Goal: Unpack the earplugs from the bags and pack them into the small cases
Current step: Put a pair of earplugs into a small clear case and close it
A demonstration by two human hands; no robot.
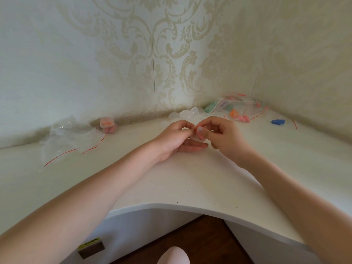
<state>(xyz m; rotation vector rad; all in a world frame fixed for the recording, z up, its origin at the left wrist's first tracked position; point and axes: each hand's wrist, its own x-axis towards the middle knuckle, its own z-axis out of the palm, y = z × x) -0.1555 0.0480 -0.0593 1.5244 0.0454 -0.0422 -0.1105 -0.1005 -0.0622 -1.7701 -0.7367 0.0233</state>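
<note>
My left hand (176, 139) and my right hand (223, 137) meet over the middle of the white desk (171, 180). Between their fingertips sits a small clear case (199, 135) with pink earplugs showing inside; fingers hide most of it. Two filled cases (108, 125) with orange and pink earplugs stand stacked at the back left by the wall. Several empty clear cases (187, 113) lie behind my hands. A heap of zip bags with coloured earplugs (240, 109) fills the back right corner.
Empty crumpled zip bags with red strips (70, 140) lie at the left. A blue pair of earplugs (278, 121) lies at the far right. The desk's curved front edge (163, 205) runs below my forearms, with dark floor under it.
</note>
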